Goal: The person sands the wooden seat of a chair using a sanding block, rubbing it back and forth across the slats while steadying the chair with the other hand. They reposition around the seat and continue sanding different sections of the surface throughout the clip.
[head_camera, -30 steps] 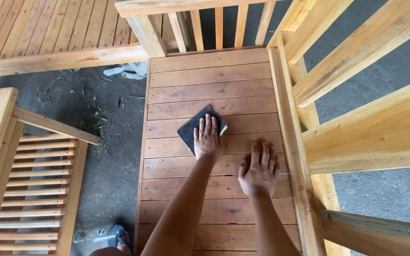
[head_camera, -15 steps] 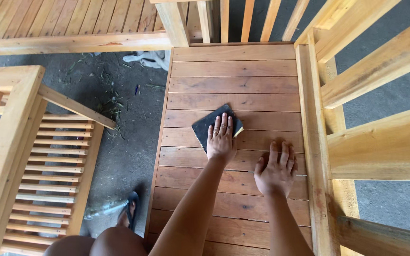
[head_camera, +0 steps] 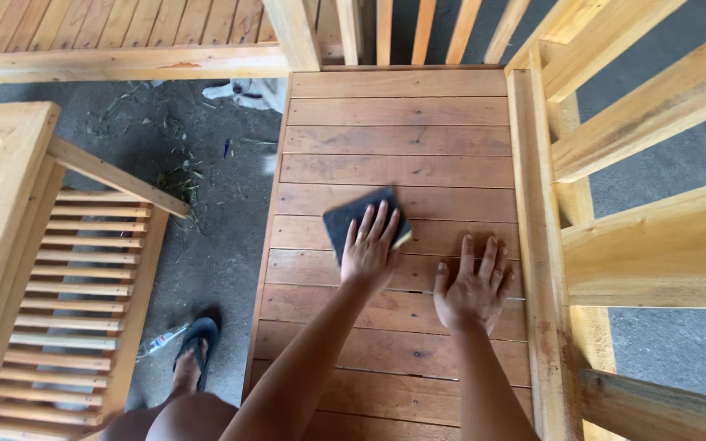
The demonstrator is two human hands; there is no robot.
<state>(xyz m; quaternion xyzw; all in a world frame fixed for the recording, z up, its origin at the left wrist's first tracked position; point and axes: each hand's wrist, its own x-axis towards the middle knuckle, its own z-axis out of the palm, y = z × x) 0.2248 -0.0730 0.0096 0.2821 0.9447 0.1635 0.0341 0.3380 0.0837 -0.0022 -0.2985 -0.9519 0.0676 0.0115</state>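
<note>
Left hand (head_camera: pixel 369 249) lies flat on the pad (head_camera: pixel 353 217), fingers spread, palm pressing down. No pinch or wrap: it's held by pressure only, fingertips reaching approx. to the pad's far edge. Pad is dark, thin, roughly square, turned a bit off the board lines, w/ a pale yellowish edge showing at its right corner, so prob. a foam-backed abrasive sheet. It sits mid-panel, on the slat seam just far of the wrist.

Key relation: pad is directly under and just far of the left palm; forearm runs near-left to far-right, slats (head_camera: pixel 398 167) run left-right, so the arm line crosses the grain at an angle. Right hand (head_camera: pixel 474 286) is open, empty, flat on the wood just right of and nearer than the pad, not touching it. Left hand is plainly the closer one.

Materials: panel is reddish-brown planks w/ narrow gaps, matte, a few knots. Side rail (head_camera: pixel 533 245) at right is paler, raw-looking timber. Slatted frame (head_camera: pixel 83 269) at left, same pale wood. Floor (head_camera: pixel 214 220) is grey concrete w/ bits of debris; a foot in a dark sandal (head_camera: pixel 198 343) near-left.
</note>
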